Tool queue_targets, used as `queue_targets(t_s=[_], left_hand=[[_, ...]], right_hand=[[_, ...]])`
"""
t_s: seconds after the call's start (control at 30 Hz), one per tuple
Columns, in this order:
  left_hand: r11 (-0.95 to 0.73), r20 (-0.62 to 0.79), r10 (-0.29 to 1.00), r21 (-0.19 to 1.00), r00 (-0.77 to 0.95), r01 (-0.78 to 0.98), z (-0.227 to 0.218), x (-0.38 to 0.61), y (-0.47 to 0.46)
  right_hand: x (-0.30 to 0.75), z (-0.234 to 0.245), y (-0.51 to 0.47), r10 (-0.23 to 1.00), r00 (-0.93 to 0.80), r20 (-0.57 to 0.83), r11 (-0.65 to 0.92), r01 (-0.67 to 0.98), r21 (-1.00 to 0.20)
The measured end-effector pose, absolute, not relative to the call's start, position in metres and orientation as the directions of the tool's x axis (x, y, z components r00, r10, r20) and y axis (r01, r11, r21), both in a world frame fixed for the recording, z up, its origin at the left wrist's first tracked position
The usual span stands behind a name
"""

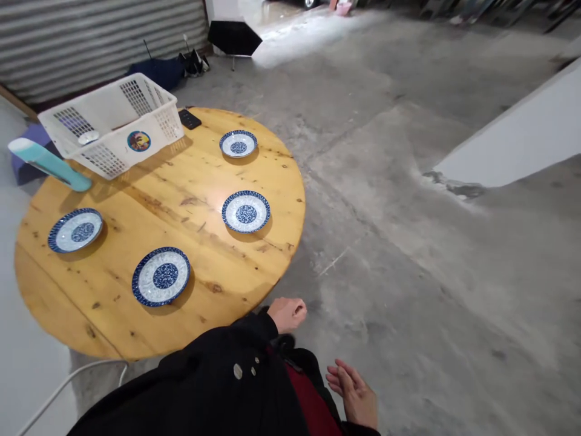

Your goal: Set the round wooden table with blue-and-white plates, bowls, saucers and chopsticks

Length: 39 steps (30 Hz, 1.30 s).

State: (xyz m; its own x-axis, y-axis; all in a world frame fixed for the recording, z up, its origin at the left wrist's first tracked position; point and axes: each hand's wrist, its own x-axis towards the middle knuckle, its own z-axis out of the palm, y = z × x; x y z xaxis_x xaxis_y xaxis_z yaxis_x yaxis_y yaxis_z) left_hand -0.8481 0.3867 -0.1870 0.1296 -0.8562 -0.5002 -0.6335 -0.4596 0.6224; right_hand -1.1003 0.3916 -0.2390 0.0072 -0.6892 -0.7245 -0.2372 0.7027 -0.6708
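Observation:
My left hand (287, 315) is curled closed beside the near right edge of the round wooden table (213, 327), with nothing visible in it. Lower and further right, my right hand (354, 392) hangs over the floor in front of my dark jacket, its fingers loosely stretched and holding nothing. Blue-and-white plates lie apart on the tabletop: a near one (161, 277), a left one (75, 231), a right one (246, 212) and a far one (238, 144). Neither hand touches a plate; the near and right plates are closest to my left hand.
A white plastic basket (158, 127) stands at the table's back left, with a white item inside. Beside it are a teal-and-white long object (52, 165) and a black phone-like device (189, 119). Umbrellas (235, 39) lie behind. A white pillar (512, 133) rises at right.

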Motion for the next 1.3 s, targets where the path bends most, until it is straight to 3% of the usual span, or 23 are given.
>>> queue_targets(t_s=[0.23,0.5,0.73,0.97,1.13,1.3], left_hand=[[-0.472,-0.557,-0.824,0.575,0.103,-0.669,-0.183,-0.875,0.339],[-0.627,-0.505,-0.777,0.562,0.376,-0.540,-0.168,-0.898,0.242],[-0.656,-0.495,-0.755,0.565,0.431,-0.500,-0.162,-0.935,0.180],[-0.700,-0.494,-0.714,0.538,0.496,-0.471,-0.163,-0.926,0.148],[-0.704,-0.480,-0.704,0.569,0.524,-0.425,-0.170,-0.900,0.110],[-0.667,-0.430,-0.734,0.603,0.526,-0.438,-0.169,-0.856,0.053]], right_hand=[[-1.099,-0.239,0.314,-0.642,0.139,-0.754,0.693,-0.314,-0.649],[-1.139,-0.242,0.146,-0.630,0.283,-0.723,0.575,-0.457,-0.679],[-1.169,-0.244,0.036,-0.634,0.320,-0.704,0.482,-0.549,-0.683],[-1.114,-0.242,0.004,-0.594,0.444,-0.671,0.475,-0.480,-0.737],[-1.067,-0.247,-0.020,-0.524,0.584,-0.619,0.378,-0.492,-0.784],[-1.038,-0.246,-0.077,-0.544,0.570,-0.616,0.321,-0.537,-0.780]])
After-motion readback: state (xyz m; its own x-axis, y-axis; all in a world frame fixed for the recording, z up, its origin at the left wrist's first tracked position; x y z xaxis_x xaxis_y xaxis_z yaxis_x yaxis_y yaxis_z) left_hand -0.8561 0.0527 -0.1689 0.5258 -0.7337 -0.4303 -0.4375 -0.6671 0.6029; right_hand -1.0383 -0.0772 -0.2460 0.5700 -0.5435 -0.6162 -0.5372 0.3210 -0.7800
